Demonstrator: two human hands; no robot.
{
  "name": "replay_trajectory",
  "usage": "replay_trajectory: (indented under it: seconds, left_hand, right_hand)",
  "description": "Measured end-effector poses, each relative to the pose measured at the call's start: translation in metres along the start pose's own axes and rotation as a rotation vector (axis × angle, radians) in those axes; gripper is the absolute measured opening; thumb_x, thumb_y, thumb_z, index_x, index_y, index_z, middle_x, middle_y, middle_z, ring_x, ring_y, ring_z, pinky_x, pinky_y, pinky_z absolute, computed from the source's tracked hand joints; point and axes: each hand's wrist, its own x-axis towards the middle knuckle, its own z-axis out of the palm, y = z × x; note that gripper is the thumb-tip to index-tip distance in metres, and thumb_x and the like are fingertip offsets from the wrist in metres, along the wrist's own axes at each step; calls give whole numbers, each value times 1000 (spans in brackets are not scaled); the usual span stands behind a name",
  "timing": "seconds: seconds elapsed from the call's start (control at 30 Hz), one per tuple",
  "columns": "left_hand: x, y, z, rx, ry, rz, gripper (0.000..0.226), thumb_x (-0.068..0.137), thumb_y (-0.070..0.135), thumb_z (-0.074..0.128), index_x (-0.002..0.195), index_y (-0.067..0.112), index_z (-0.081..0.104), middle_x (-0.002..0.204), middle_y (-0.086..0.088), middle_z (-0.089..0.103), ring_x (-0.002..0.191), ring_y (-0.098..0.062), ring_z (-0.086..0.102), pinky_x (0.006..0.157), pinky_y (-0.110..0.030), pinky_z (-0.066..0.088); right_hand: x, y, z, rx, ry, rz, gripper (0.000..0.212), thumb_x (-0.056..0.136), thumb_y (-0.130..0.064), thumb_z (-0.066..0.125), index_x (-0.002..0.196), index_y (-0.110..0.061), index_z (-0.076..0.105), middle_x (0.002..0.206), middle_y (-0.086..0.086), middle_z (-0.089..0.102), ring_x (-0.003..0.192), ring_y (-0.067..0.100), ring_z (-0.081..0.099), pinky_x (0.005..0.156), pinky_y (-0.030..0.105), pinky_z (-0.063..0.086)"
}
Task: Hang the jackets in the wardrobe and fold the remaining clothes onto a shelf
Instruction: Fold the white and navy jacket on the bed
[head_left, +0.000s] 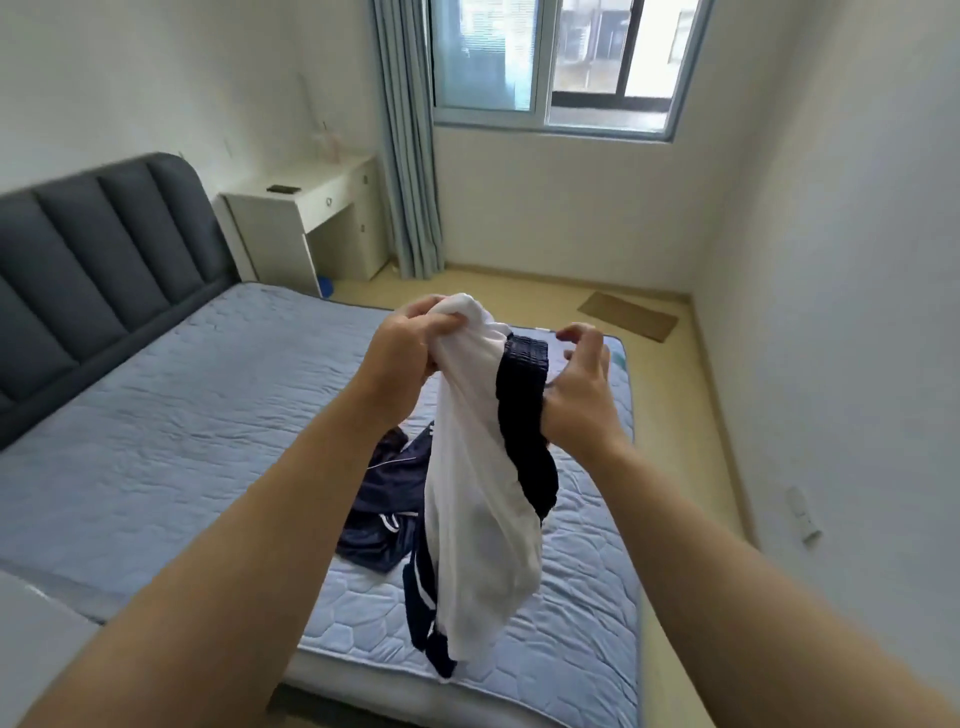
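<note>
A white-and-navy garment (483, 493) is held over the bed (182, 415), its white top clamped in the left grip (410, 348); the right grip (582, 384) is spread loosely apart against the navy cuff (524, 358). A dark garment (384, 499) is seen crumpled on the bed. Nothing hung or folded is shown yet.

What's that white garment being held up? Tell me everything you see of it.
The white garment looks thin and soft, with a navy ribbed band and navy striped trim low down. It hangs crumpled above the bed; the left hand grips its top, the right hand touches the band.
</note>
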Motion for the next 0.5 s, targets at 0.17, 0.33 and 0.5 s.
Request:
replay_trajectory:
  seconds: [0.17, 0.33, 0.5]
  left_hand:
    - [-7, 22, 4, 14, -37, 43, 16, 78, 19, 60, 85, 15, 74, 79, -6, 59, 74, -17, 53, 62, -26, 42]
    - [-5, 28, 5, -27, -31, 36, 30, 85, 23, 64, 110, 7, 62, 85, -4, 61, 69, -15, 56, 66, -24, 52]
    - [-13, 9, 14, 117, -181, 34, 82, 69, 26, 81, 143, 22, 45, 142, -5, 51, 123, -19, 60, 106, -38, 50]
  right_hand:
    - [5, -43, -31, 43, -89, -157, 20, 79, -9, 57, 78, -28, 61, 74, -21, 59, 70, 10, 50, 68, 31, 43]
    - [16, -81, -51, -133, 113, -305, 19, 84, -1, 47, 76, -17, 55, 65, -4, 55, 65, 26, 47, 60, 33, 37]
    - [27, -115, -67, -498, 276, -424, 31, 84, 2, 44, 106, -19, 45, 74, 7, 57, 68, 35, 56, 63, 38, 47]
